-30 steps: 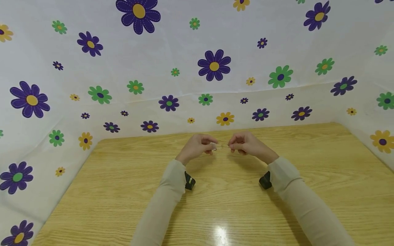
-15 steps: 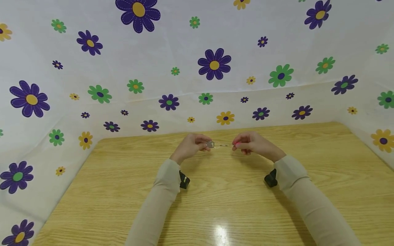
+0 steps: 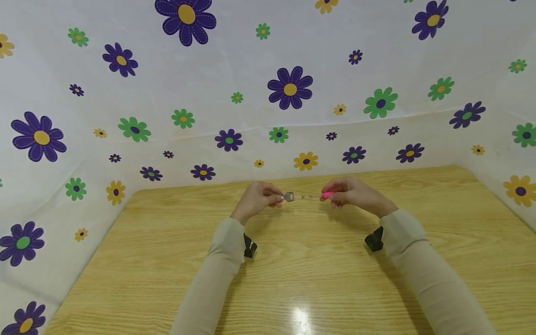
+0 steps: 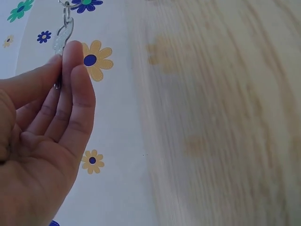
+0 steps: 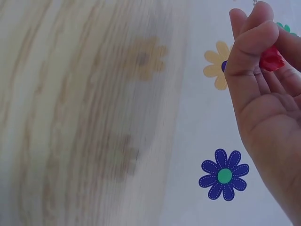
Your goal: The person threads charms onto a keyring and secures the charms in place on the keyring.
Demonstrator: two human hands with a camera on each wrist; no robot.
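In the head view my left hand (image 3: 259, 200) pinches a silver key (image 3: 289, 197) between thumb and fingers. The key's head sticks out to the right, with its blade mostly hidden in the fingers. A thin metal ring (image 3: 298, 197) and a short chain (image 3: 310, 197) run from the key to a pink charm (image 3: 328, 194). My right hand (image 3: 353, 195) grips that charm, fingers curled round it. From the left wrist view, the key head (image 4: 63, 35) points up with a ring through it. The right wrist view shows the charm, reddish-pink (image 5: 272, 59), partly hidden by the fingers.
Both hands are over the far part of a wood-grain table (image 3: 301, 270). Behind it and at both sides rises a white cloth (image 3: 251, 60) printed with flowers. Dark wrist mounts (image 3: 250, 245) hang under the sleeves.
My right hand has moved to the right, away from the left, and the pink charm has come into view. More of the key's head shows at my left fingertips. The chain is now stretched out.
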